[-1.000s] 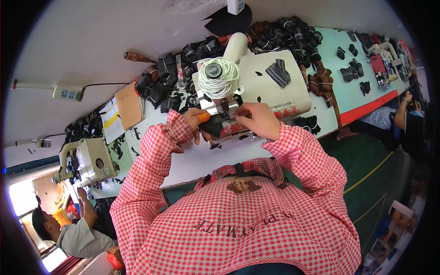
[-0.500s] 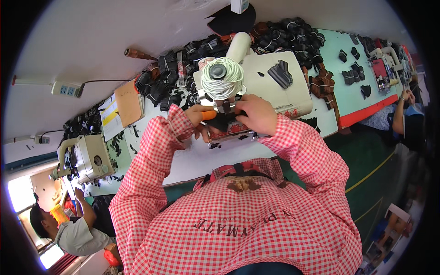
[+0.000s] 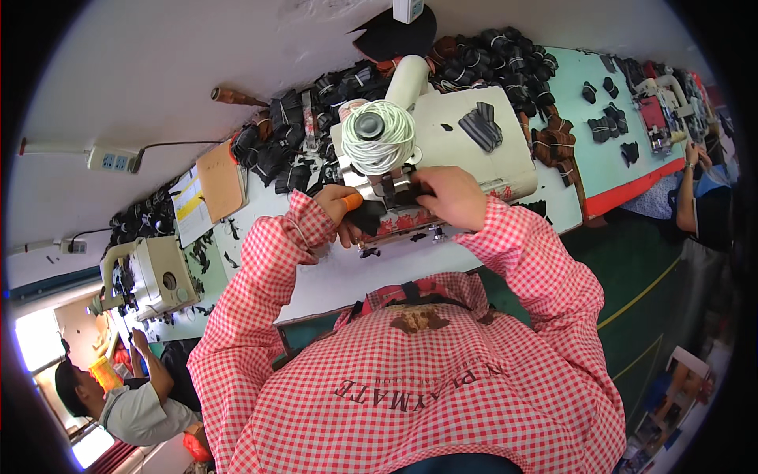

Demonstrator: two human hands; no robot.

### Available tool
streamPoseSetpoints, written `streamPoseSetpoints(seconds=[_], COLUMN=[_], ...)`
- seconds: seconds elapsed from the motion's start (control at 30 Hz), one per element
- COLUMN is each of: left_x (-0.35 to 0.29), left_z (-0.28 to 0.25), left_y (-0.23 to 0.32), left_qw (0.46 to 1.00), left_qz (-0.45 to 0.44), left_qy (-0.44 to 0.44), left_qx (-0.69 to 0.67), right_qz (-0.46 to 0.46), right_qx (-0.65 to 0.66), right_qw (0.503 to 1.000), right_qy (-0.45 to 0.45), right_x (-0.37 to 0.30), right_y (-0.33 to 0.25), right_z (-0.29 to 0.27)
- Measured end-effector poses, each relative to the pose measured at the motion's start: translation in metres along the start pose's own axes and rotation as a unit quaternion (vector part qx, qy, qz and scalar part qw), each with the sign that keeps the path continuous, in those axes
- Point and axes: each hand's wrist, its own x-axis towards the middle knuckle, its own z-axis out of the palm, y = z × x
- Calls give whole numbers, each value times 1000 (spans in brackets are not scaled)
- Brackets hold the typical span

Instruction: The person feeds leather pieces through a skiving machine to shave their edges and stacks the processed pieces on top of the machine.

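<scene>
A cream machine with a metal working head stands before me, a coil of white cord around its top. At the left of the head, my left hand, with an orange cover on one finger, is closed on a small black piece of leather-like material. My right hand is at the right side of the head. Its fingers are curled in by the dark parts there, and whatever they hold is hidden.
Bundles of black strips are heaped behind the machine, with brown bundles to its right. One grey-black bundle lies on its flat top. Other people work at machines at far left and far right.
My left hand has drawn the black piece slightly left and down from the metal head, so more of it shows. My right hand has shifted a little to the right.
</scene>
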Motion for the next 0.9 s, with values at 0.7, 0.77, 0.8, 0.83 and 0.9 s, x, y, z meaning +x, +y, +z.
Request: streamPoseSetpoints(seconds=[0.7,0.77,0.8,0.83,0.9], left_x=[4,7,10,14,15], left_z=[3,8,10,12,16], left_y=[-1,-7,-7,-3,0], left_qw=[999,995,995,997,997], left_qz=[24,64,64,49,48], left_qy=[-3,78,80,48,-17], left_qx=[-21,-3,-5,-21,-58], right_qz=[-77,-55,-80,-103,-124], right_qx=[-72,-56,-16,25,4], right_qw=[993,996,996,994,992], right_qy=[48,44,24,5,35], right_x=[-2,-7,-8,-10,-9], right_y=[1,11,18,21,13], right_z=[11,5,2,0,10])
